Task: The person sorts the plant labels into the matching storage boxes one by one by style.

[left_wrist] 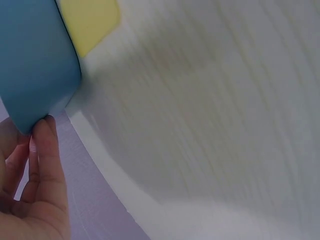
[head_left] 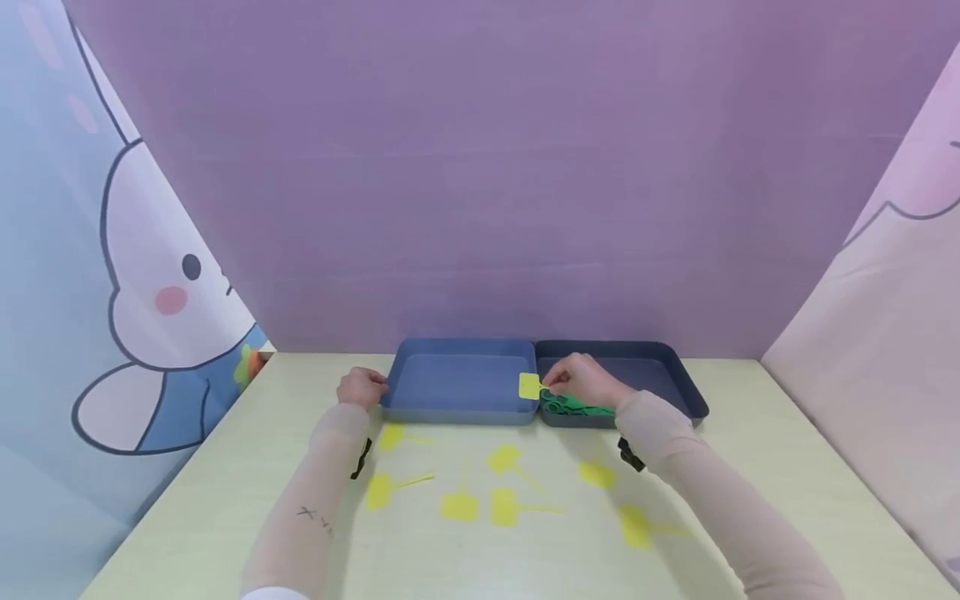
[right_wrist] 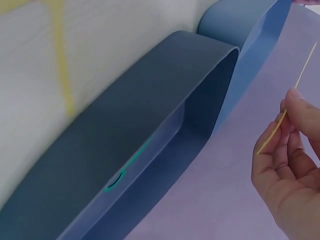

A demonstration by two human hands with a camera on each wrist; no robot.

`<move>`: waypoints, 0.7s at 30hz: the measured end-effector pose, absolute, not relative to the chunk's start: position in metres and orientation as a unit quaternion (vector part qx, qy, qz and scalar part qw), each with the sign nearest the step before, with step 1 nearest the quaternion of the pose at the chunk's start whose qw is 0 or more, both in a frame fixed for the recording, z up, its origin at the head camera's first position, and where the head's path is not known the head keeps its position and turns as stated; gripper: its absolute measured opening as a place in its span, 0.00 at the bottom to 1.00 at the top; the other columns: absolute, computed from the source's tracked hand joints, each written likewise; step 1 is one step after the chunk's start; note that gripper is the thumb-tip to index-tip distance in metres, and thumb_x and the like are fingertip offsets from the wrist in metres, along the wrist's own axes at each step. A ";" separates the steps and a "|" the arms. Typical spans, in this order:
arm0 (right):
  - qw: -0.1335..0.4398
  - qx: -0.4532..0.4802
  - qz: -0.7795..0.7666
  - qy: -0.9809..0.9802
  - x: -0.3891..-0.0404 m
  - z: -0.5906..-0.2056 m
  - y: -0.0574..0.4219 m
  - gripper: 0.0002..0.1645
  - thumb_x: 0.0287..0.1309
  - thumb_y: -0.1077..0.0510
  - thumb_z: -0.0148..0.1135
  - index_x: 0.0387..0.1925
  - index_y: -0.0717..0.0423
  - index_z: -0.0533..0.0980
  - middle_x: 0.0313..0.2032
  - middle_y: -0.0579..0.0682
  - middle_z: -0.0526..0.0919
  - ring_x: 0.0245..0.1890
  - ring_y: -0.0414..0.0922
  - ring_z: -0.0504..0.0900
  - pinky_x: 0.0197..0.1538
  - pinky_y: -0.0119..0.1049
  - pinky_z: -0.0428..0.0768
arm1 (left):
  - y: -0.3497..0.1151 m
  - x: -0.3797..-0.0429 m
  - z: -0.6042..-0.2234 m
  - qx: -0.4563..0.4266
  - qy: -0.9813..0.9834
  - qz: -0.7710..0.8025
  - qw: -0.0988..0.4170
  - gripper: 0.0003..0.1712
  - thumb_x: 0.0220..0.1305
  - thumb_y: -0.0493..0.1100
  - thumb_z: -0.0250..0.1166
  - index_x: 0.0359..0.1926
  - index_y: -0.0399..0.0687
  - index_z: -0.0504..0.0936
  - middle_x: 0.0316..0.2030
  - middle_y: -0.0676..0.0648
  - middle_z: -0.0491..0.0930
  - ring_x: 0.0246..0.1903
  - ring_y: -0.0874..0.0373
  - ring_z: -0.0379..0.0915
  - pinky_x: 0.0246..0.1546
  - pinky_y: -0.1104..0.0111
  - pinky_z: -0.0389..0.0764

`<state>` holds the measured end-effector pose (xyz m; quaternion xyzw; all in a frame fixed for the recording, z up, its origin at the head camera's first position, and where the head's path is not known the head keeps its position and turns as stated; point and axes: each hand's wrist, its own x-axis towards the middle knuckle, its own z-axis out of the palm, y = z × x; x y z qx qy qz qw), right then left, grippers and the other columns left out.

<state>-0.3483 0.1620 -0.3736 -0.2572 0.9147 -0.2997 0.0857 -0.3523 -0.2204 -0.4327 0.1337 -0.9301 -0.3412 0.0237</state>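
One flat yellow square-headed tag point(head_left: 528, 386): over right end of blue rectangular tray point(head_left: 457, 382), long axis left–right, head left.
Right hand point(head_left: 585, 381): pinches tag's narrow end.
Left hand point(head_left: 362, 387): pinches tray's left rim.

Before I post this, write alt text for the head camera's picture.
A person's right hand pinches a yellow tag by its thin tail at the right end of a blue tray, while the left hand holds that tray's left edge. A darker tray beside it holds green pieces, and more yellow tags lie on the pale table in front.
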 end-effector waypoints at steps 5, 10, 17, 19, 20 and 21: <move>0.090 -0.252 -0.314 0.911 -0.355 -0.378 0.146 0.11 0.55 0.67 0.59 0.40 0.59 0.82 0.42 0.55 0.83 0.40 0.47 0.82 0.42 0.40 0.81 | -0.218 -0.353 -0.434 0.137 -0.930 -0.340 0.027 0.15 0.58 0.40 0.61 0.45 0.38 0.82 0.44 0.38 0.81 0.43 0.44 0.77 0.45 0.55 0.76; 0.082 -0.250 -0.313 0.913 -0.355 -0.387 0.132 0.12 0.55 0.67 0.59 0.40 0.57 0.82 0.42 0.54 0.83 0.42 0.47 0.81 0.42 0.38 0.81 | -0.211 -0.355 -0.436 0.133 -0.929 -0.346 0.021 0.15 0.58 0.40 0.61 0.46 0.38 0.82 0.44 0.38 0.81 0.43 0.44 0.77 0.45 0.56 0.77; 0.070 -0.253 -0.307 0.915 -0.354 -0.400 0.111 0.13 0.55 0.68 0.59 0.41 0.56 0.82 0.43 0.53 0.83 0.44 0.48 0.81 0.44 0.38 0.81 | -0.201 -0.352 -0.431 0.127 -0.932 -0.338 0.023 0.15 0.59 0.39 0.61 0.46 0.38 0.82 0.44 0.39 0.81 0.44 0.44 0.76 0.47 0.55 0.75; 0.062 -0.252 -0.307 0.916 -0.354 -0.402 0.107 0.13 0.54 0.68 0.59 0.41 0.57 0.82 0.43 0.54 0.84 0.44 0.49 0.81 0.45 0.39 0.80 | -0.199 -0.352 -0.430 0.122 -0.934 -0.334 0.024 0.15 0.59 0.40 0.61 0.46 0.38 0.82 0.44 0.39 0.81 0.44 0.44 0.76 0.47 0.55 0.75; 0.058 -0.253 -0.306 0.916 -0.354 -0.403 0.105 0.12 0.54 0.68 0.60 0.40 0.57 0.82 0.42 0.54 0.84 0.44 0.49 0.81 0.45 0.40 0.80 | -0.199 -0.353 -0.430 0.123 -0.934 -0.336 0.023 0.15 0.59 0.40 0.61 0.46 0.39 0.82 0.44 0.39 0.81 0.44 0.44 0.76 0.47 0.55 0.75; 0.054 -0.254 -0.304 0.917 -0.354 -0.405 0.104 0.12 0.54 0.68 0.60 0.40 0.57 0.83 0.42 0.54 0.84 0.44 0.49 0.81 0.45 0.41 0.80 | -0.199 -0.353 -0.430 0.123 -0.934 -0.334 0.024 0.15 0.59 0.40 0.61 0.46 0.39 0.82 0.44 0.39 0.81 0.44 0.44 0.76 0.47 0.55 0.75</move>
